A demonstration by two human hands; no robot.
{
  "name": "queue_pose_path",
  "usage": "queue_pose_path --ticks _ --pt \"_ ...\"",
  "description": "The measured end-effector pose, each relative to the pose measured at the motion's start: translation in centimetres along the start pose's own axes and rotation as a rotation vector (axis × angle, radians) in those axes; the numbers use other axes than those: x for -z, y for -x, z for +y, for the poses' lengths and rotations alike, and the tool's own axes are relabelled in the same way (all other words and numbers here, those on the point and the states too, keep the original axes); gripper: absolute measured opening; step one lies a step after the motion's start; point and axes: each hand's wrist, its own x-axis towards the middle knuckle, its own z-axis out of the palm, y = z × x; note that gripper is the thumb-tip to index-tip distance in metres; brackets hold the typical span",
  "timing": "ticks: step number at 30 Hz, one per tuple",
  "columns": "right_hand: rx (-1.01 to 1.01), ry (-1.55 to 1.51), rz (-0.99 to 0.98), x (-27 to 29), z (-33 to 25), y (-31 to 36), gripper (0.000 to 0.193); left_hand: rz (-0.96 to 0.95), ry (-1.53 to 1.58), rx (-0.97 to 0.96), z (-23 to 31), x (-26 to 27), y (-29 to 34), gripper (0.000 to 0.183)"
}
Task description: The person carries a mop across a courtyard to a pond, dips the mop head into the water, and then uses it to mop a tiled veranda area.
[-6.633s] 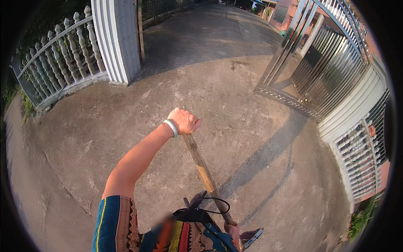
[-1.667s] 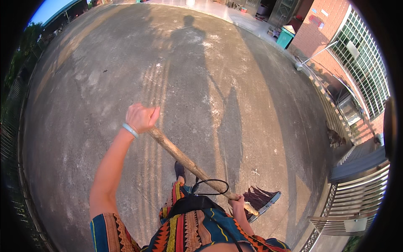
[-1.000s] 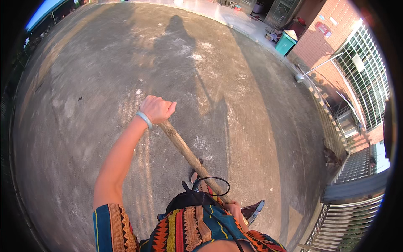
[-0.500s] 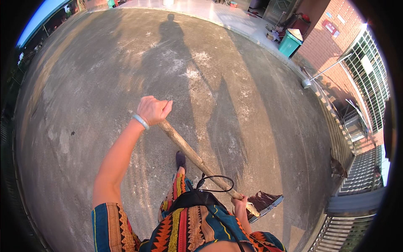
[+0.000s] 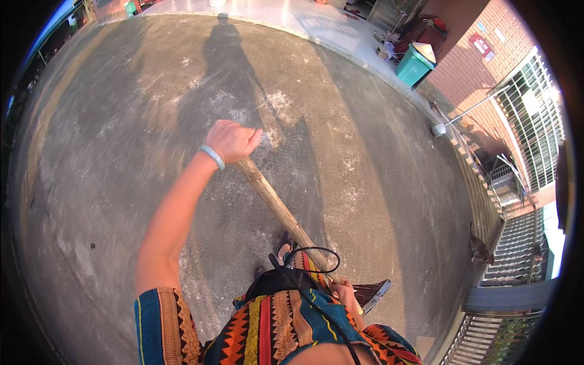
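I hold a hoe by its thick wooden handle [image 5: 277,205], which slants from ahead of me down to my right side. My left hand [image 5: 230,140], with a pale bangle on the wrist, is closed round the handle's far upper end. Near the other end, beside my right hip, my right hand [image 5: 345,293] grips it, partly hidden by my clothes. Just past that hand shows the rusty brown blade [image 5: 369,294] with a grey-blue edge. A black cord loop [image 5: 322,250] at my waist crosses over the handle.
Grey, stained concrete [image 5: 201,231] spreads around me, with my shadow ahead. A teal bin [image 5: 415,66] stands at the far right by a brick wall [image 5: 465,70]. A long-handled scoop [image 5: 439,129] leans nearby. Pale balusters [image 5: 514,249] line the right side.
My left hand has moved slightly forward and right with the handle. The handle is steeper, and the blade end has shifted left and shows less. My feet have stepped.
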Motion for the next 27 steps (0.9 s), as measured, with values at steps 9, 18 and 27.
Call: queue_pose_path --ticks 9,18,27 --pt "-0.535 -0.271 0.044 1.9 -19.7 -25.3 0.025 -0.062 -0.133 0.048 -14.1 -7.2 -22.7 0.044" --pt "-0.825 -2.319 0.458 3.9 -17.6 -54.5 0.027 0.056 -0.044 -0.003 -25.9 -12.9 -44.6 0.043" --pt "-0.277 -0.422 0.225 6.9 -44.5 -74.7 0.041 0.011 -0.039 0.036 -44.6 -20.8 -68.9 0.044"
